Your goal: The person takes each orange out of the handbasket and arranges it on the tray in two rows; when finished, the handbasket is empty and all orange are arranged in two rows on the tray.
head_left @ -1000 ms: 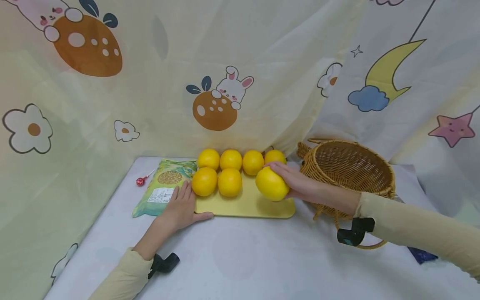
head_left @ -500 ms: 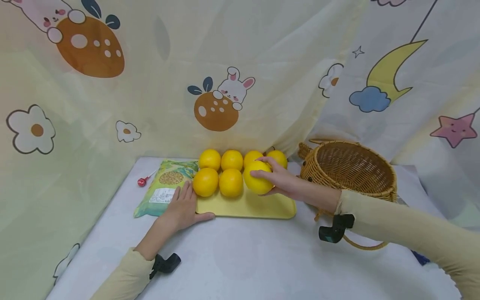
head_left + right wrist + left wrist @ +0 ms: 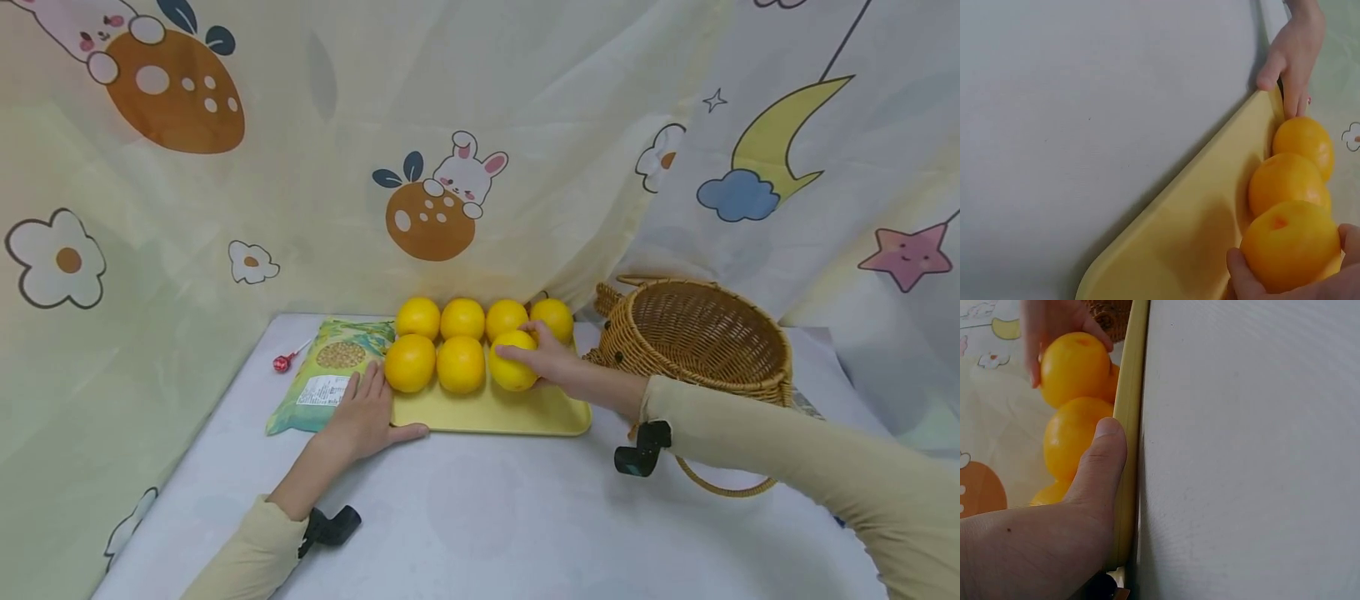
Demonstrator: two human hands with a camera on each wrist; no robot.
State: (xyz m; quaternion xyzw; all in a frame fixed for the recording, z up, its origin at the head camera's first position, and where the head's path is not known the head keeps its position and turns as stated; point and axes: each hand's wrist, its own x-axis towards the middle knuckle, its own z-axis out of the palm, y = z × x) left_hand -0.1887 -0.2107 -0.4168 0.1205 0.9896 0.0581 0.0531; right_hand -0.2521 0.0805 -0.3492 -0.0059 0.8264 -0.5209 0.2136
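Several yellow-orange round fruits, which look like oranges, stand in two rows on a yellow tray [image 3: 480,417]. My right hand [image 3: 558,362] grips one orange [image 3: 510,371] at the right end of the front row, thumb on one side and fingers on the other. In the right wrist view this orange [image 3: 1291,247] sits close beside the middle front orange [image 3: 1288,187]; whether it bears on the tray is hidden. My left hand [image 3: 365,421] lies with straight fingers along the tray's left end, its thumb [image 3: 1100,462] against the front edge, fingertips by the leftmost front orange [image 3: 409,363].
A green and yellow bag [image 3: 326,375] lies left of the tray, partly beside my left fingers. Beyond it is a red lollipop [image 3: 282,363]. To the right stands a wicker basket [image 3: 637,358], its handle loop hanging at the front. A printed cloth [image 3: 315,183] hangs behind the table.
My right hand has carried its orange leftward and a little down, from above the tray's right part to beside the middle front orange. The left hand has stayed in place.
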